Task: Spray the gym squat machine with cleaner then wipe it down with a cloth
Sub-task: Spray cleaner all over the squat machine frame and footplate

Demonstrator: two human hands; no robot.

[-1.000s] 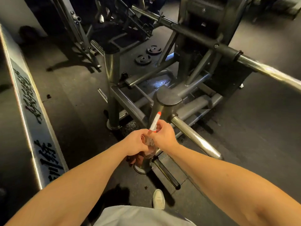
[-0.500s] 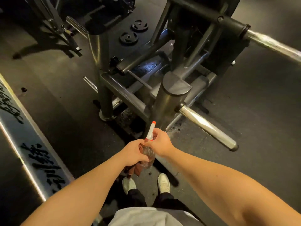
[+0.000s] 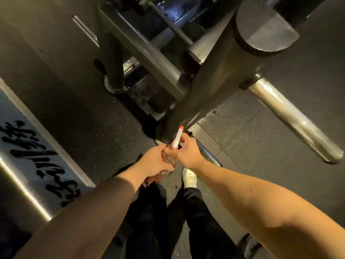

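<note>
and here's the spray bottle (image 3: 170, 160) at centre frame, clear body, white nozzle tipped in orange-red. behind it the squat machine (image 3: 205, 86) reads dark gunmetal grey, with a bright silver chrome peg (image 3: 291, 118) flashing out to the right. down the left edge a white panel (image 3: 28, 146) carries bold black brush characters, the floor (image 3: 84, 118) is black with pale speckles, and at the bottom it's black trousers (image 3: 149, 212) and a white shoe (image 3: 189, 177).

At the lower left of the frame, a white panel (image 3: 28, 139) carries large black brush-style Chinese characters. They run diagonally and are cut off by the frame edge and the forearm, so they cannot be read surely. A dark mark on the white shoe (image 3: 189, 177) is too small to read.
</note>
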